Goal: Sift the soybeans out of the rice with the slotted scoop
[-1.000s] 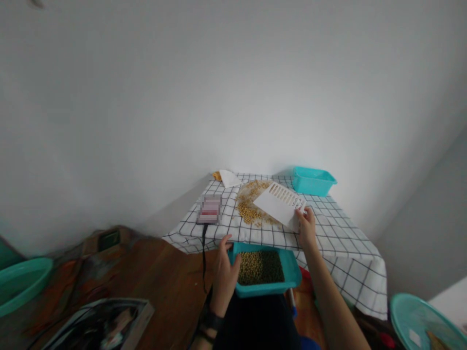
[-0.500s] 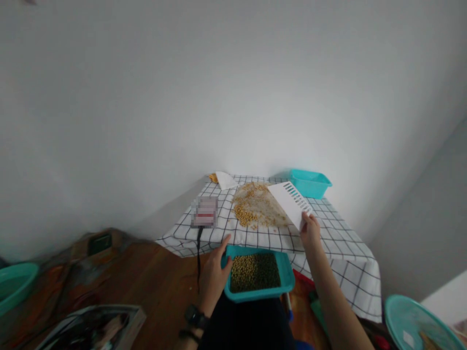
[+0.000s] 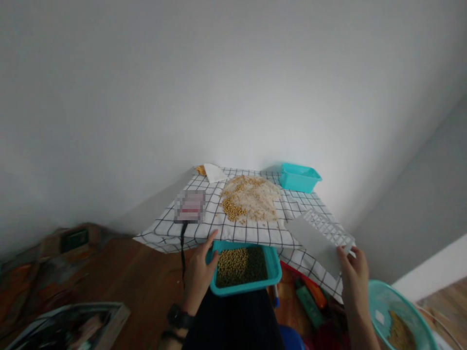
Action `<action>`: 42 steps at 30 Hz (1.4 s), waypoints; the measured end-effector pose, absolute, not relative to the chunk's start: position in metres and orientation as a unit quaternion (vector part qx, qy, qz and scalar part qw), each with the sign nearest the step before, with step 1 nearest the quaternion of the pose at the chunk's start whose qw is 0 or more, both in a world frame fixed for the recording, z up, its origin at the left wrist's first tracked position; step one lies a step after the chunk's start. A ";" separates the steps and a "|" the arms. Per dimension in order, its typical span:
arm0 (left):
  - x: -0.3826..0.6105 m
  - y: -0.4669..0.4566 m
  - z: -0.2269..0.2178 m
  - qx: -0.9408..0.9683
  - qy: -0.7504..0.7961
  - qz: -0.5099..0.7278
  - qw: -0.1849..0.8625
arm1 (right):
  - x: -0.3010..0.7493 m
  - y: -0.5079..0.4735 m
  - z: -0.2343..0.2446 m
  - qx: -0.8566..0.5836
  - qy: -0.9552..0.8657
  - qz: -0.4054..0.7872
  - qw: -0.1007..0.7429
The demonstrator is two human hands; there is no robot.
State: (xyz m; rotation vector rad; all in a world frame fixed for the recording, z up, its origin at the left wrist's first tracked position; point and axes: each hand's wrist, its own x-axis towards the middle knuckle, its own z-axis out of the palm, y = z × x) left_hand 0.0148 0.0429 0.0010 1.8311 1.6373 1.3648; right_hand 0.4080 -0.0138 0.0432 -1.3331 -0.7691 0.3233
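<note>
My left hand (image 3: pixel 199 270) grips the left side of a teal plastic tray (image 3: pixel 248 290) resting on my lap, thumb over the rim and index finger stretched forward. Inside the tray lie yellow beans (image 3: pixel 231 262) on the left and small dark green beans (image 3: pixel 257 267) on the right. Pinched by one corner in my right hand (image 3: pixel 355 272) is a thin white sheet with slots (image 3: pixel 317 240), over the right front of the table. More yellow beans (image 3: pixel 233 210) are scattered with paler bits on the checked tablecloth (image 3: pixel 197 236).
A second teal tray (image 3: pixel 299 179) stands at the back right of the table. A folded white cloth (image 3: pixel 214 173) lies at the back left, near a blurred-out pinkish item (image 3: pixel 190 206) with a black strap. A teal basin (image 3: pixel 377 296) is at lower right, an open box (image 3: pixel 113 321) at lower left.
My right hand has carried the slotted sheet right and toward me, away from the scattered beans. The view has shifted slightly right; my left hand stays at the tray.
</note>
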 end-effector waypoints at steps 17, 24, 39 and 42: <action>0.013 0.038 0.005 0.669 0.563 0.465 0.135 | 0.356 -0.005 0.052 -0.593 -0.381 0.201 0.680; 0.013 0.039 0.005 0.667 0.578 0.452 0.135 | 0.350 0.003 0.055 -0.606 -0.397 0.194 0.661; 0.012 0.039 0.001 0.668 0.563 0.464 0.147 | 0.338 0.004 0.062 -0.538 -0.406 0.290 0.679; 0.012 0.039 0.000 0.668 0.562 0.466 0.141 | 0.329 0.011 0.059 -0.543 -0.394 0.279 0.687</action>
